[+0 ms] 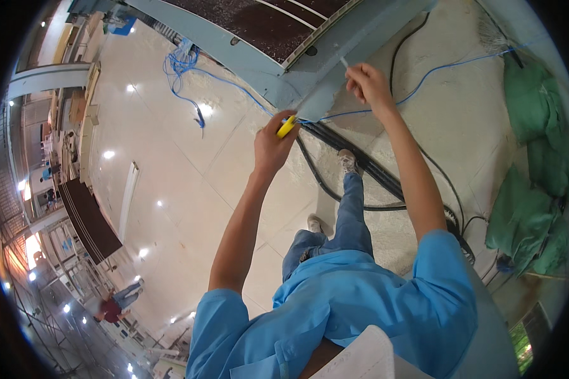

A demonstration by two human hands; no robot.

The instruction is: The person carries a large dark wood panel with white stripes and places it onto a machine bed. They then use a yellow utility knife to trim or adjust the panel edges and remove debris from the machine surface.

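My left hand (273, 146) is closed round a small yellow hand tool (287, 127), its exact kind unclear at this size. It is held by the near corner of a grey-blue metal machine frame (253, 69). Further right, my right hand (372, 87) is raised beside the same frame with its fingers curled. A thin pale stick-like piece (344, 62) pokes out from those fingers; most of it is hidden. A dark brown panel with white lines (253, 25) lies on top of the frame.
Black hoses (360, 158) run across the floor by my feet. A blue air line (436, 69) passes behind my hands, its coil (182, 60) at left. Green sacks (525, 215) stand at right. A white strip (129, 196) and another person (114, 309) are at left.
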